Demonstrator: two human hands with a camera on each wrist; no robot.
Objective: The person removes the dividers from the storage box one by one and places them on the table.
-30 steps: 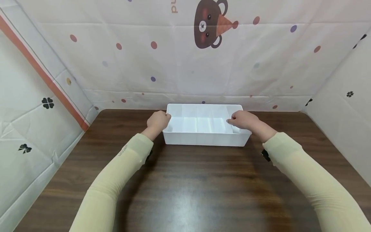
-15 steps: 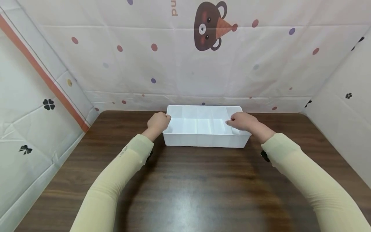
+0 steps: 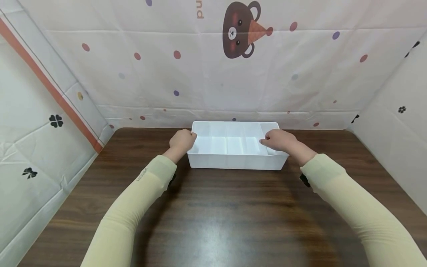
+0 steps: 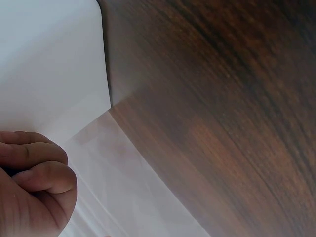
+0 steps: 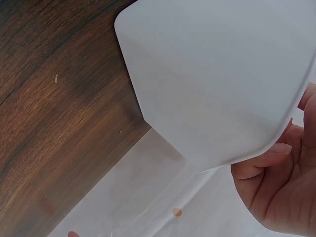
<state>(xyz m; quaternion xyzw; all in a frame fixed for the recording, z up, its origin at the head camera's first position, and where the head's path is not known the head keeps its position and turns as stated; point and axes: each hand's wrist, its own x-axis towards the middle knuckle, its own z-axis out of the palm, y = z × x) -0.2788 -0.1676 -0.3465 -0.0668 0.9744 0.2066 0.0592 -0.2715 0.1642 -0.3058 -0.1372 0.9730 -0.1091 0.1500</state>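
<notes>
A white plastic box (image 3: 233, 161) with several divided compartments stands at the far edge of the table, near the back wall. My left hand (image 3: 182, 141) grips its left rim with curled fingers. On the opposite side, my right hand (image 3: 279, 140) pinches the right rim, its thumb reaching over the inside. The left wrist view has the left hand (image 4: 34, 182) beside the box's outer end wall (image 4: 54, 74). In the right wrist view, fingers of the right hand (image 5: 281, 182) curl at the rim of the box (image 5: 207, 84).
A dark brown wooden table (image 3: 213, 211) stretches from the box toward me. Behind it hangs a pale printed cloth (image 3: 150, 74) with dots and a bear. Similar cloths border the left (image 3: 30, 148) and right (image 3: 393, 141) sides.
The view has shifted slightly, so the box and hands appear a little lower than a second ago. Both hands keep their hold on the box, which stays in place.
</notes>
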